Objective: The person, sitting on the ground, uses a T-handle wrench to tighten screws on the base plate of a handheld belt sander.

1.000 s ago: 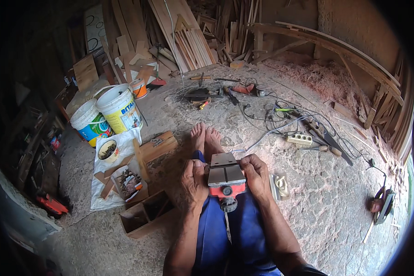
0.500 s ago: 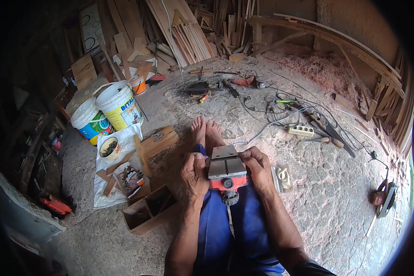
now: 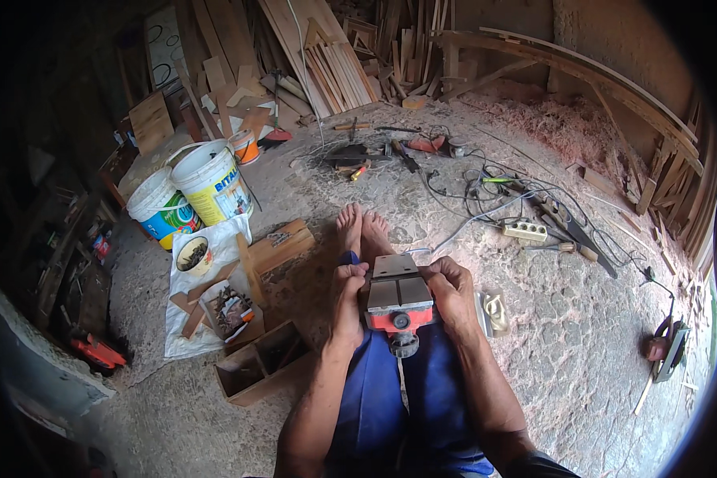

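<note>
Red body, grey metal sole: power planer (image 3: 400, 293), held sole-up above blue trousers (image 3: 374, 390), betw. both hands. Tool's underside faces the legs, hidden; most fingers pass out of sight below it, L. side shaded. Forearms (image 3: 315, 414) cut off at lower edge; dark sleeve (image 3: 538, 464) shows on R. only, partly cropped. Shelving (image 3: 64, 255) at far L. too dark to itemise.

Pose: L. hand (image 3: 346, 301) at L. flank, thumb uppermost; R. hand (image 3: 452, 295) at R. flank, thumb by plate edge. Forearms rise from below, angled in twd tool.

Grip: both hands partly closed, one per side, planer held betw. them; exact finger wrap can't be told.

Orientation: long axis approx. fore-aft, knob (image 3: 404, 343) at near end, far plate end twd bare feet (image 3: 363, 227).
</note>
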